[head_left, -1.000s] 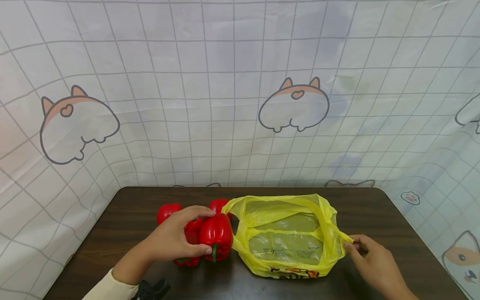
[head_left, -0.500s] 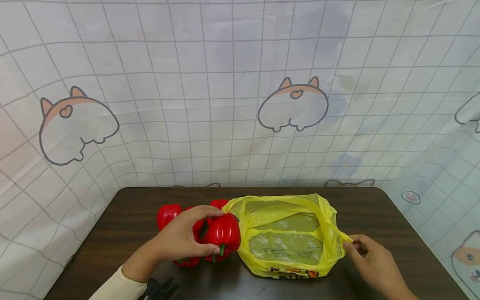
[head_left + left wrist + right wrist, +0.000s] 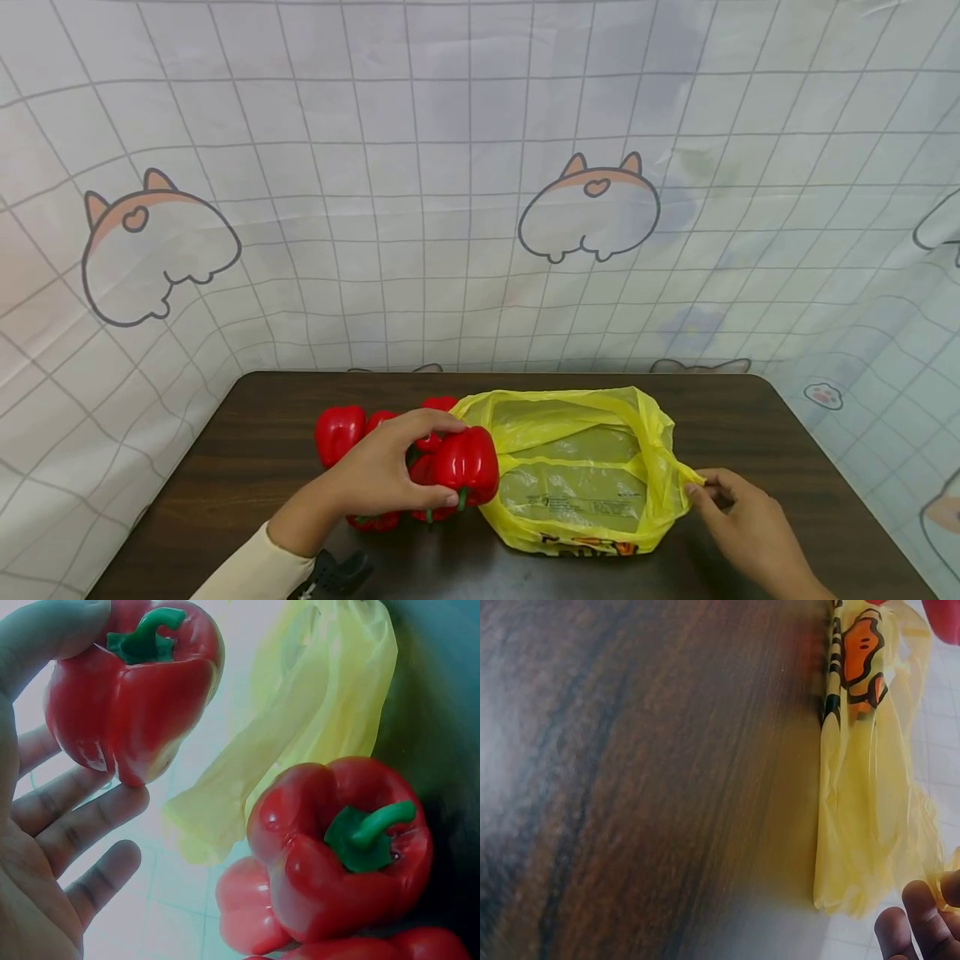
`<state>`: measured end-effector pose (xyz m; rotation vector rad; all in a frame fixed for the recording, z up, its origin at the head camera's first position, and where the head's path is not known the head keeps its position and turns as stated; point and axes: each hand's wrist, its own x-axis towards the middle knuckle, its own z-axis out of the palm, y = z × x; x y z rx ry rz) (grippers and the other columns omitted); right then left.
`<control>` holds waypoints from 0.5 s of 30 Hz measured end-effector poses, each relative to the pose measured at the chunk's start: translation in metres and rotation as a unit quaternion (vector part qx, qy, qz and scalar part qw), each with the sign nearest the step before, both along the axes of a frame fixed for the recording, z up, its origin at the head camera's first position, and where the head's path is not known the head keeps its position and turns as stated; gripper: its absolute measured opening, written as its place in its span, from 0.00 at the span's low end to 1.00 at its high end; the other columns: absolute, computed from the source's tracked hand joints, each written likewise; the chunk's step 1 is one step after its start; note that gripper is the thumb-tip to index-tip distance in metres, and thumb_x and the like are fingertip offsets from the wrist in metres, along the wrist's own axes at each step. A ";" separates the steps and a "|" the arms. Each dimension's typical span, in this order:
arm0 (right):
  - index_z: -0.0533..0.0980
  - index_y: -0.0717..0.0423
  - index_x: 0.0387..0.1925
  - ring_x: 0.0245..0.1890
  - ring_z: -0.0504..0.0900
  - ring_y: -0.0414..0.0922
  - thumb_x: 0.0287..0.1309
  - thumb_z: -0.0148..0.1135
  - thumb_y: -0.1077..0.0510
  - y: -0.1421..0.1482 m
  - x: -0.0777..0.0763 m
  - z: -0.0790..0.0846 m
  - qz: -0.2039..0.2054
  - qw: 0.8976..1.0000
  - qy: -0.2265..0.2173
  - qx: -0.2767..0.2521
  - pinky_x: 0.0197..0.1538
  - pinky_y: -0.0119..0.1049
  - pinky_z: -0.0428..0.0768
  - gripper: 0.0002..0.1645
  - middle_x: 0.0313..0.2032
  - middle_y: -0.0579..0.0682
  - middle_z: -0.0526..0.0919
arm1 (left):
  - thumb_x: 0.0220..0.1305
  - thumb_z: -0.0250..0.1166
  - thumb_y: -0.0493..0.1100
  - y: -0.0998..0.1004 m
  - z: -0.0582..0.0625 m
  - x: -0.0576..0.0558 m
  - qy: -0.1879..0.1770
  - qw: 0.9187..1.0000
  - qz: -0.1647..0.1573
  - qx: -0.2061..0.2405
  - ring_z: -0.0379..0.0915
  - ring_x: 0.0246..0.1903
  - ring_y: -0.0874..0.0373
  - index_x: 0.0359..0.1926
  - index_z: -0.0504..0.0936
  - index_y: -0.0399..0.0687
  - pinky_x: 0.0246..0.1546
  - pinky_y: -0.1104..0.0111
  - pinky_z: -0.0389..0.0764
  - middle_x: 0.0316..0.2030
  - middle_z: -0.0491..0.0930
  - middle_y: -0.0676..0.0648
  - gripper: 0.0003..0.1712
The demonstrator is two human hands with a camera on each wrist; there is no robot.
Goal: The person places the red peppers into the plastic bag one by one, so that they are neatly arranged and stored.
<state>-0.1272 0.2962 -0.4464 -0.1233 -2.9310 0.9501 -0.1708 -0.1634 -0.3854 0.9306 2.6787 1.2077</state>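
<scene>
The head view showed the left hand point(image 3: 381, 468) pinching a pepper point(image 3: 467, 461) at the left rim of the bag point(image 3: 573, 493) and the right hand point(image 3: 750, 527) clamping the bag's right edge; the left wrist view, more peppers point(image 3: 319, 892) beside it; the right, pinching fingertips point(image 3: 922, 915).

Free room inside yellow bag point(image 3: 570, 483), red pepper point(image 3: 468, 462) seemingly over left rim.

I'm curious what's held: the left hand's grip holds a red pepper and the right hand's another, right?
Not another pepper: the head view shows the right hand's grip on the yellow bag; the left hand's grip holds a red pepper.
</scene>
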 end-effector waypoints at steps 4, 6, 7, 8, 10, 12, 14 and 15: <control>0.77 0.63 0.58 0.32 0.81 0.42 0.74 0.57 0.41 0.002 -0.001 0.000 -0.001 1.000 -0.003 0.001 0.32 0.41 0.79 0.30 0.38 0.48 0.85 | 0.49 0.81 0.59 0.004 -0.002 -0.002 0.003 1.000 -0.008 0.006 0.73 0.53 0.61 0.64 0.74 0.76 0.47 0.54 0.84 0.56 0.76 0.69 0.41; 0.77 0.63 0.57 0.32 0.81 0.43 0.74 0.57 0.41 0.002 -0.001 0.000 -0.001 1.000 -0.004 0.002 0.33 0.41 0.79 0.30 0.39 0.48 0.85 | 0.49 0.81 0.59 0.006 -0.003 -0.003 0.003 1.000 -0.012 0.008 0.74 0.53 0.60 0.64 0.74 0.76 0.47 0.53 0.84 0.55 0.76 0.68 0.41; 0.77 0.63 0.57 0.33 0.81 0.43 0.74 0.57 0.41 0.002 -0.001 0.000 -0.001 1.000 -0.005 0.001 0.33 0.41 0.79 0.30 0.39 0.48 0.85 | 0.49 0.81 0.59 0.007 -0.003 -0.003 0.001 1.000 -0.012 0.009 0.74 0.53 0.59 0.64 0.74 0.75 0.47 0.52 0.84 0.55 0.76 0.68 0.41; 0.77 0.63 0.57 0.33 0.81 0.43 0.74 0.57 0.41 0.003 -0.001 0.000 -0.001 1.000 -0.006 0.001 0.33 0.41 0.79 0.30 0.39 0.48 0.85 | 0.49 0.81 0.59 0.008 -0.003 -0.003 -0.001 1.000 -0.012 0.009 0.73 0.53 0.59 0.65 0.74 0.75 0.47 0.53 0.84 0.55 0.76 0.68 0.41; 0.77 0.63 0.57 0.33 0.81 0.43 0.74 0.58 0.41 0.003 -0.001 0.000 -0.001 1.000 -0.007 0.001 0.33 0.41 0.79 0.29 0.39 0.47 0.85 | 0.49 0.81 0.59 0.011 -0.004 -0.003 -0.004 1.000 -0.011 0.009 0.73 0.54 0.58 0.65 0.74 0.75 0.47 0.54 0.84 0.55 0.76 0.68 0.41; 0.77 0.62 0.57 0.32 0.81 0.43 0.74 0.58 0.41 0.002 -0.001 0.000 -0.002 1.000 -0.008 0.000 0.33 0.41 0.78 0.29 0.38 0.47 0.85 | 0.49 0.81 0.59 0.013 -0.005 -0.004 -0.009 1.000 -0.010 0.009 0.73 0.55 0.57 0.65 0.74 0.74 0.47 0.55 0.84 0.56 0.76 0.67 0.41; 0.77 0.62 0.57 0.31 0.80 0.42 0.74 0.58 0.41 0.002 -0.001 0.000 -0.002 1.000 -0.009 -0.001 0.32 0.40 0.78 0.29 0.38 0.47 0.85 | 0.49 0.81 0.59 0.015 -0.005 -0.004 -0.012 1.000 -0.010 0.011 0.73 0.54 0.57 0.65 0.74 0.74 0.46 0.56 0.84 0.55 0.76 0.66 0.41; 0.77 0.62 0.57 0.31 0.80 0.42 0.74 0.58 0.41 0.002 -0.001 0.000 -0.003 1.000 -0.008 -0.002 0.32 0.40 0.78 0.29 0.38 0.47 0.85 | 0.49 0.81 0.59 0.016 -0.005 -0.005 -0.012 1.000 -0.011 0.012 0.73 0.54 0.56 0.65 0.74 0.74 0.46 0.57 0.84 0.55 0.76 0.66 0.41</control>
